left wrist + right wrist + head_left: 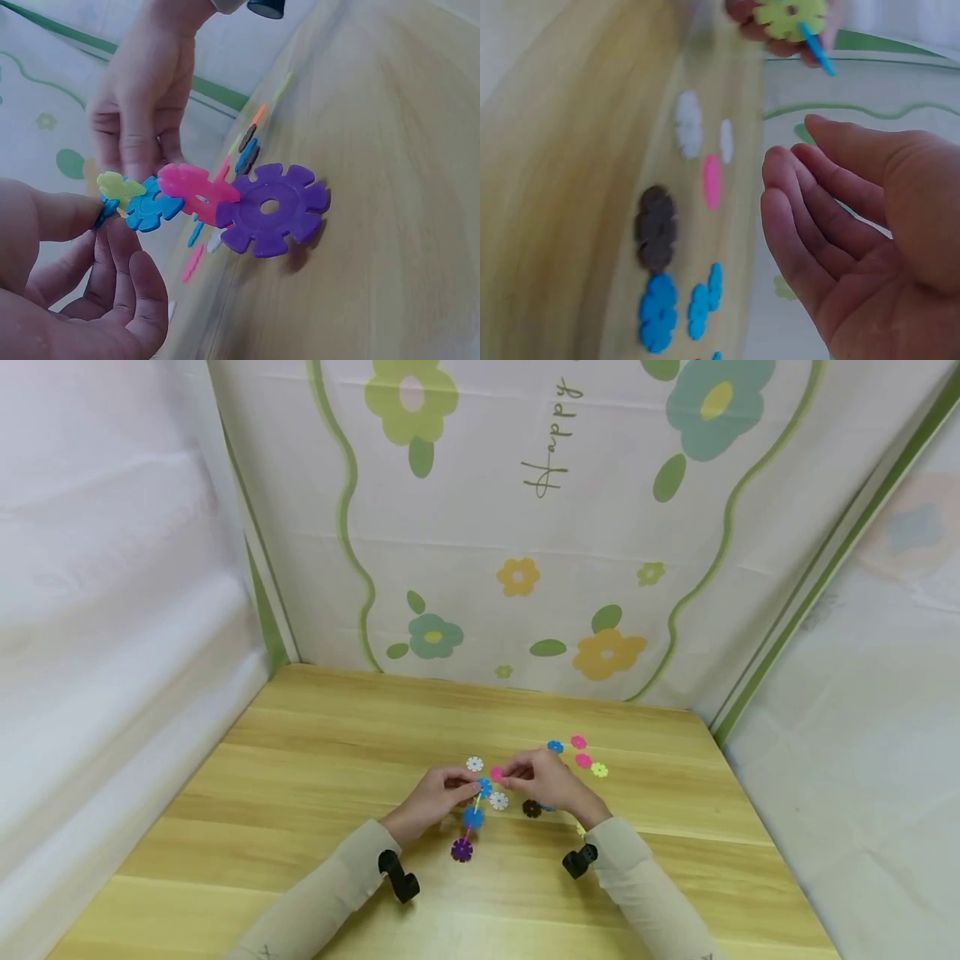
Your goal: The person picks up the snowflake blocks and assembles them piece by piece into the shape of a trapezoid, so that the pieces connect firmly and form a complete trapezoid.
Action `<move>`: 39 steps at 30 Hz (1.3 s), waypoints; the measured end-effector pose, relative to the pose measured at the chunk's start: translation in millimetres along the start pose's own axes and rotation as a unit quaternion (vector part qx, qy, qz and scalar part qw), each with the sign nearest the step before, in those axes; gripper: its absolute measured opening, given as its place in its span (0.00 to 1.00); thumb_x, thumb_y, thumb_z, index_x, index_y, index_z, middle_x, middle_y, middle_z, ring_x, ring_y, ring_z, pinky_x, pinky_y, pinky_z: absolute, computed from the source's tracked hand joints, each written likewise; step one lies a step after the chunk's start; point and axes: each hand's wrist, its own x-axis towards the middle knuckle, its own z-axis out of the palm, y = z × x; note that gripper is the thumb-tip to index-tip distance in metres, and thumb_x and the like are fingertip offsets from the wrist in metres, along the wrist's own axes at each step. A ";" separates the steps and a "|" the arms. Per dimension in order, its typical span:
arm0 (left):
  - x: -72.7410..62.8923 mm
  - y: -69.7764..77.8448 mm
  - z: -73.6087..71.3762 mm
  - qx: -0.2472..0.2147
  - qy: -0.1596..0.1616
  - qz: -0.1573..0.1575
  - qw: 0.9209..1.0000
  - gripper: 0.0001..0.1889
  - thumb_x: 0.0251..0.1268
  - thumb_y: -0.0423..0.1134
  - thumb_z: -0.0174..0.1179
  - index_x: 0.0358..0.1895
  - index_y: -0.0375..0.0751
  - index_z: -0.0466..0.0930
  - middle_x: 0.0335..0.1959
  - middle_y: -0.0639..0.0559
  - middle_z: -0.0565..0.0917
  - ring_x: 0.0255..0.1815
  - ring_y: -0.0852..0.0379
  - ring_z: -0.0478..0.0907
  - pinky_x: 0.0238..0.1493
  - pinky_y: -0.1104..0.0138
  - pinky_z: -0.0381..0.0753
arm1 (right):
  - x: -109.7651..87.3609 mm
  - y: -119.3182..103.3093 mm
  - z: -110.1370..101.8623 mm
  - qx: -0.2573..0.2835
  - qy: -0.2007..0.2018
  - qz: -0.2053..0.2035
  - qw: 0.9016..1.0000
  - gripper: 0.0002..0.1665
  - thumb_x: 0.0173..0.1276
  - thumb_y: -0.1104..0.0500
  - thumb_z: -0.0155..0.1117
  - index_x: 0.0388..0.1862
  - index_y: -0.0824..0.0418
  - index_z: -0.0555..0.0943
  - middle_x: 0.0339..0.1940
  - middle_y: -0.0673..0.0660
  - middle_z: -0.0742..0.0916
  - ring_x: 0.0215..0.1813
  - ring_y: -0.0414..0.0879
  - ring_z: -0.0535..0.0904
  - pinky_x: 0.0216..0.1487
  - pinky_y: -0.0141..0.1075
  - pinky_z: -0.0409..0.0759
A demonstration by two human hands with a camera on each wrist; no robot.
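Observation:
My left hand (435,800) pinches the upper blue disc of a chain of notched plastic snowflake discs. Below it come a yellow disc (118,187), another blue disc (153,205), a pink disc (196,193) and, at the free end, a purple disc (271,210). The chain hangs above the table. My right hand (547,779) hovers just to the right of it. In the right wrist view its fingers are loosely bent, thumb apart, with nothing between them. A loose pink disc (712,181) lies on the table near those fingertips.
White discs (475,763) lie beyond and beside the chain. A brown disc (532,808) and blue ones (658,313) are under the right hand. Further right lie pink discs (578,742) and a yellow disc (599,770). Patterned fabric (465,527) closes off the wooden table's back.

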 end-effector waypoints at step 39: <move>-0.1 -2.4 -6.2 -0.038 -0.021 -0.020 0.999 0.13 0.81 0.40 0.60 0.54 0.33 0.84 0.43 0.48 0.85 0.43 0.56 0.80 0.53 0.60 0.85 | 7.4 5.9 18.6 0.131 0.091 -0.071 0.985 0.01 0.73 0.61 0.71 0.42 0.57 0.87 0.40 0.55 0.90 0.43 0.58 0.89 0.48 0.48 0.90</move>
